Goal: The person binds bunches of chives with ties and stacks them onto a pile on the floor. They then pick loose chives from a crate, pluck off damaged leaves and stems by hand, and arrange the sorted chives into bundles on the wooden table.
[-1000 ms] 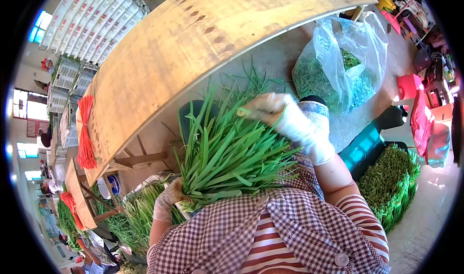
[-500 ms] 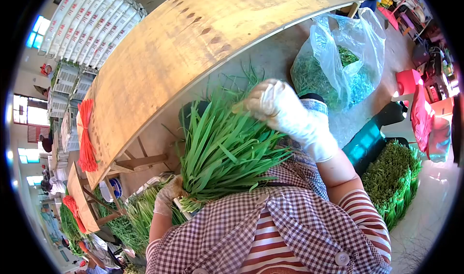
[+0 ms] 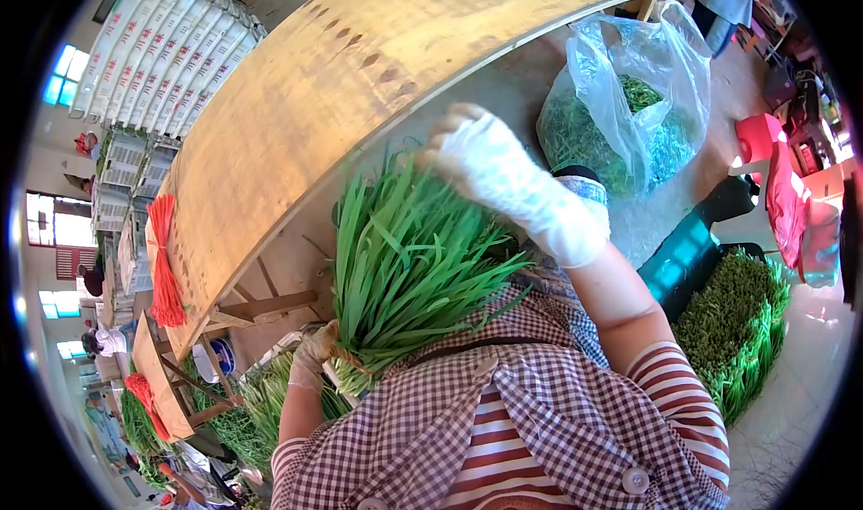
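On the near side of the wooden worktop (image 3: 297, 87), the green leafy bunch (image 3: 404, 258) lies over the person's lap, its tips toward the worktop's edge. The left hand (image 3: 311, 355), gloved, is closed around its base, fingers partly hidden by the stalks. Nearer the worktop, the gloved right hand (image 3: 481, 159) is at the leaf tips, hiding some; blur leaves its grip unclear. Red strands (image 3: 164, 263) lie on the worktop's left end. Near its right end are a clear bag (image 3: 620, 105) of greens on the floor and another person (image 3: 724, 2).
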{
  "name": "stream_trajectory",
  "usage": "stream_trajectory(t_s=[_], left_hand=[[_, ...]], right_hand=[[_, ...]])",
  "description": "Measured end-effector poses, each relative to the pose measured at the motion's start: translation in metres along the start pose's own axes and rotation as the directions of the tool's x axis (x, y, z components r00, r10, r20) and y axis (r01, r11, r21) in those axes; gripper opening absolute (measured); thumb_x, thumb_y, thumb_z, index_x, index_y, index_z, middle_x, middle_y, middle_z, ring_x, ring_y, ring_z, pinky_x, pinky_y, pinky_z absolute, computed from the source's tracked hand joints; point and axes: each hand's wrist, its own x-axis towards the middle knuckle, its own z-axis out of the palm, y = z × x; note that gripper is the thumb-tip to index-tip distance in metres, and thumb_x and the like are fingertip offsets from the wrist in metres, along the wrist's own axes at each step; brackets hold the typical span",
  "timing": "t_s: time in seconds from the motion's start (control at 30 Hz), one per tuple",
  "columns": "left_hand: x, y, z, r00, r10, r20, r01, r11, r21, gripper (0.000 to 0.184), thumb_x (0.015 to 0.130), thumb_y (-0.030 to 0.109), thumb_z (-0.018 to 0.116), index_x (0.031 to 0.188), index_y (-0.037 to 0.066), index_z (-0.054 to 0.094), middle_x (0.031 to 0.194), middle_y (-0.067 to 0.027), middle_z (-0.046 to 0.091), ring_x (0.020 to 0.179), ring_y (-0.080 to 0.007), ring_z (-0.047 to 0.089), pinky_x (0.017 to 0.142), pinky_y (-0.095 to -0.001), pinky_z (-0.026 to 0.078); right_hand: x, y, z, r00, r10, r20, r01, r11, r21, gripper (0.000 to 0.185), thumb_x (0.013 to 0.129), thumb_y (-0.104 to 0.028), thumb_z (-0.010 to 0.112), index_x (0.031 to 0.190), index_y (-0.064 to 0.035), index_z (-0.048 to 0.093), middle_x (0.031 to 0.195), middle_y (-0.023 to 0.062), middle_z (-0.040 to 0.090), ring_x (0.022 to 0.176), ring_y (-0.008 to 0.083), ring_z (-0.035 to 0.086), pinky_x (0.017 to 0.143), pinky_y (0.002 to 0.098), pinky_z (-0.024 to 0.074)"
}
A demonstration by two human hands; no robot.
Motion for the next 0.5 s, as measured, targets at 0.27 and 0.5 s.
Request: stream_trajectory(t_s=[0.27, 0.5], left_hand=[[-0.012, 0.016, 0.011, 0.994, 0.110, 0.010, -0.110, 0.994, -0.019, 0.079, 0.062, 0.002, 0.082, 0.132, -0.001, 0.045, 0.130, -0.0094, 0.053, 0.116, -0.0242, 0.048, 0.098, -0.0367, 0.042], [-0.005, 0.016, 0.015, 0.998, -0.007, 0.056, 0.026, 0.936, -0.352, 0.081, 0.059, -0.005, 0.084, 0.130, -0.001, 0.046, 0.128, -0.0068, 0.054, 0.105, -0.0242, 0.057, 0.090, -0.0409, 0.050]], right_hand=[[-0.021, 0.014, -0.018, 0.673, 0.722, 0.160, -0.403, 0.177, 0.898, 0.024, 0.090, -0.020, 0.063, 0.110, -0.0056, 0.068, 0.084, 0.0050, 0.070, 0.070, 0.0094, 0.061, 0.069, 0.0259, 0.0523], [-0.012, -0.069, 0.016, 0.887, 0.417, 0.198, -0.353, 0.335, 0.874, 0.026, 0.082, -0.028, 0.070, 0.098, -0.0088, 0.071, 0.085, 0.0132, 0.069, 0.080, 0.0235, 0.067, 0.074, 0.0364, 0.0523]])
